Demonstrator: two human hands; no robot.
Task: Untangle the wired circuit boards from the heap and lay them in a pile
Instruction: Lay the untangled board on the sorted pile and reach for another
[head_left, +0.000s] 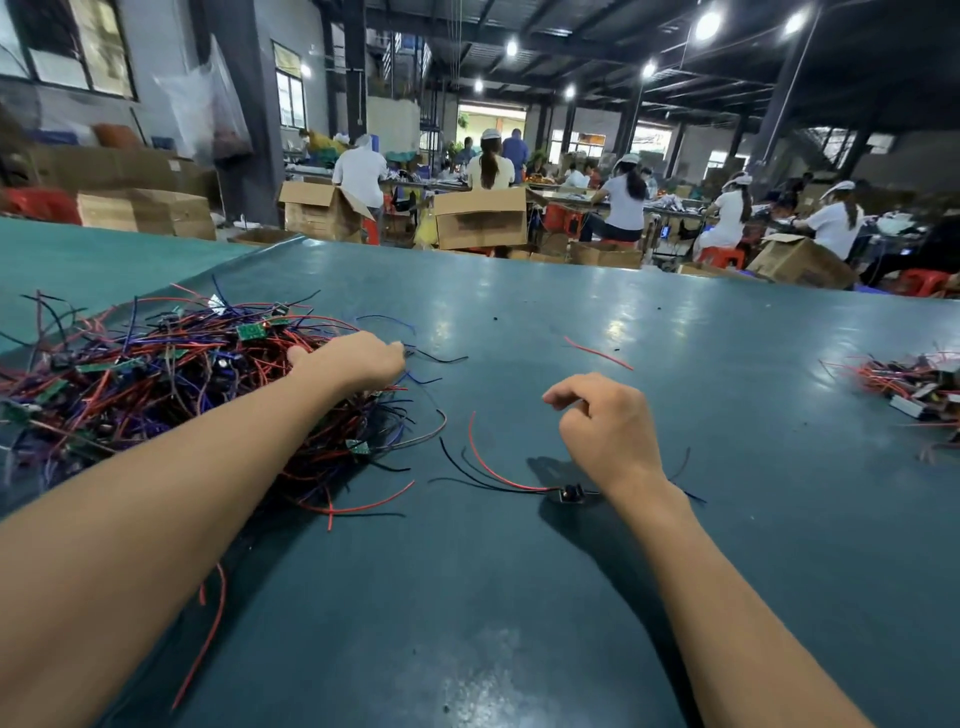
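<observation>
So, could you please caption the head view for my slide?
Left hand on the tangled heap; right hand curled above one separated wired board.

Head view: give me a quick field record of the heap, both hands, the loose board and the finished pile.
heap: tangled red, blue and black wires with green boards, left side of table
left hand: on heap's right edge, fingers curled down into wires; grip unclear
right hand: above table, fingers loosely curled, nothing seen in it
loose board: on table beneath right wrist, red and black wires trailing left
pile: far right edge of table, apart from heap
</observation>
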